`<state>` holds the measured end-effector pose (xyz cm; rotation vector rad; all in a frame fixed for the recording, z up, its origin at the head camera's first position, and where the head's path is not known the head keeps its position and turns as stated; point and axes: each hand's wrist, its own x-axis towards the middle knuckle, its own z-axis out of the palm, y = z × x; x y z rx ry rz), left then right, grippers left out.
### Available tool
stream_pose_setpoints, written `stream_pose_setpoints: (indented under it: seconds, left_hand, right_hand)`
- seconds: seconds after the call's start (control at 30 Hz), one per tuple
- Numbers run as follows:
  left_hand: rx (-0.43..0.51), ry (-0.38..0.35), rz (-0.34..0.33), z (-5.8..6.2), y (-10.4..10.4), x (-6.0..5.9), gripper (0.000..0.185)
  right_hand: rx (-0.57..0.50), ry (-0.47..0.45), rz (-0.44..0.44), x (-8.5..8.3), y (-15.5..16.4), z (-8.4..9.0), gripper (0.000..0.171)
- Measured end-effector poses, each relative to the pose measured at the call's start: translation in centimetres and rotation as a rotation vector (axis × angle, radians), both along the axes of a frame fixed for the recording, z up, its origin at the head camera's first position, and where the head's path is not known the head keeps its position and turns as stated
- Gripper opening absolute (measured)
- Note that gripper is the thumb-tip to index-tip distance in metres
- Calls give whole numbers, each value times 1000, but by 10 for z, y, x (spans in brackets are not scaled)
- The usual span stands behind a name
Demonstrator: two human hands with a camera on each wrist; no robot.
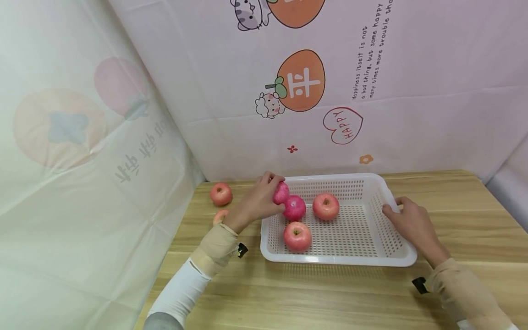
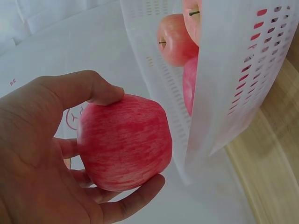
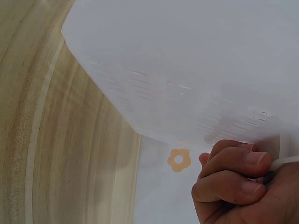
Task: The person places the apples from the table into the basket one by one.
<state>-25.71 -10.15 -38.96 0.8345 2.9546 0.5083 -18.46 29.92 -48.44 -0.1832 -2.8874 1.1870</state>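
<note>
Your left hand (image 1: 261, 198) is spread only as wide as the held apple (image 2: 124, 142), thumb and fingers curved round it; your right hand (image 1: 412, 222) is curled closed on the basket (image 1: 338, 261) at its right end, thumb over the rim. Held apple is at the rear left corner of the basket, near the deep pink apple (image 1: 294, 208); touching or just beside, can't tell, exact height unclear too. To do this well, I'd brace the basket with your right hand, lower the fruit slowly, fingers clear of the rim, and loosen your grip only once it rests; a drop could bruise it or knock its neighbour. Count: six apples in sight, one in hand, three in the basket (deep pink one, rear pale apple (image 1: 326, 207), front pale apple (image 1: 297, 237)), two on the table (image 1: 231, 298) at left (far apple (image 1: 221, 194), half-hidden apple (image 1: 220, 216) behind your left wrist); one basket, two hands
</note>
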Motion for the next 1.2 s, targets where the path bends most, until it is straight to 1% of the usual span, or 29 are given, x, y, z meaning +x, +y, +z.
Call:
stream_pose_setpoints:
  seconds: [0.3,0.43,0.73,0.97,1.2]
  left_hand:
    - [16,-5,-70,-3,10,3,76]
    - [8,-10,-100,-4,15,4,76]
    - [-21,-3,-138,-5,26,7,75]
    - [-14,-30,-180,-5,33,9,74]
    - [-27,-45,-216,-8,37,11,73]
  right_hand:
    - [1,-15,0,0,0,0,69]
    - [-11,-15,2,0,0,0,69]
    - [-4,-14,5,0,0,0,70]
    - [2,-10,4,0,1,-1,69]
    - [9,-8,6,0,0,1,70]
